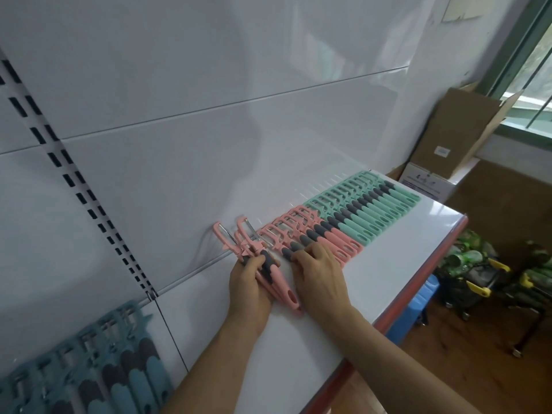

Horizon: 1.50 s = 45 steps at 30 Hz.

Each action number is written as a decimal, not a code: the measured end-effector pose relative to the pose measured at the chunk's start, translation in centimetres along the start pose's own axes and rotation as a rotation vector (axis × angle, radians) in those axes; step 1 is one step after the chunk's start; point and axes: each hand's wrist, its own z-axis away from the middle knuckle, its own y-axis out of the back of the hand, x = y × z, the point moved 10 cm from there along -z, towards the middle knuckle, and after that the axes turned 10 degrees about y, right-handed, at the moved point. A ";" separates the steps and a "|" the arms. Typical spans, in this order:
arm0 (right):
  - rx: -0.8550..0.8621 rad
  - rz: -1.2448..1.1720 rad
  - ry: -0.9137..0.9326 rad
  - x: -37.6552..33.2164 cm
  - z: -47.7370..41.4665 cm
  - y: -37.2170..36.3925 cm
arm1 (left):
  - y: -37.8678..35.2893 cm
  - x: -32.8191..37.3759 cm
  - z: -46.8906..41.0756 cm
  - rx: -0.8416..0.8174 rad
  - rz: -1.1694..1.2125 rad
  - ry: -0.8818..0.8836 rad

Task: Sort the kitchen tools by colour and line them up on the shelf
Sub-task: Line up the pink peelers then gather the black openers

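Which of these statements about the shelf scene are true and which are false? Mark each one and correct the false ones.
1. The left hand holds a bunch of pink peelers. True.
2. The green peelers lie at the right end of the row. True.
3. The right hand holds a blue peeler. False: its fingers touch a pink peeler at the row's left end.
4. The blue peelers lie between the pink and green ones. False: they lie apart, at the lower left.
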 end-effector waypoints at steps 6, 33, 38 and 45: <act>0.081 -0.217 -0.100 0.2 0.0 2.1 | -0.7 0.3 0.2 -0.058 0.004 -0.047; 0.010 -0.079 0.028 -1.9 1.1 1.4 | 1.1 -0.5 2.2 -0.098 0.158 0.085; -0.040 -0.001 0.038 -1.7 1.0 0.7 | 1.2 -0.7 2.5 -0.094 0.183 0.104; -0.046 -0.063 -0.015 -1.7 0.8 1.6 | 1.2 -0.3 3.1 -0.066 0.122 0.057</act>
